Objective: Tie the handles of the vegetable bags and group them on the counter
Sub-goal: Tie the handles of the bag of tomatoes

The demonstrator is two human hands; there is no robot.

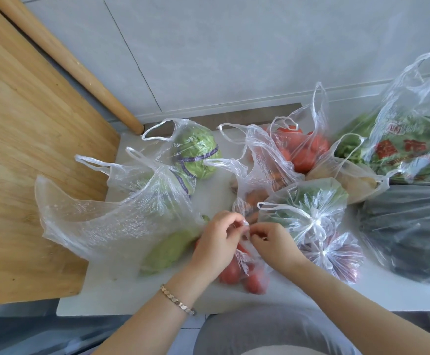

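I get bright, even daylight with soft, faint shadows. The crinkled clear plastic bags (121, 219) throw small white glints. My wide lens bends the pale wooden board (16, 175) and the grey tiled wall (208, 47) toward the edges; the corners look slightly soft.

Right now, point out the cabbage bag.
Head view, left of centre: the cabbage bag sits near the wall, right of the wooden board and rolling pin.

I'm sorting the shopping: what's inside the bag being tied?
Red vegetables show through the clear bag whose handles the left hand and right hand pinch; the hands cover its upper contents.
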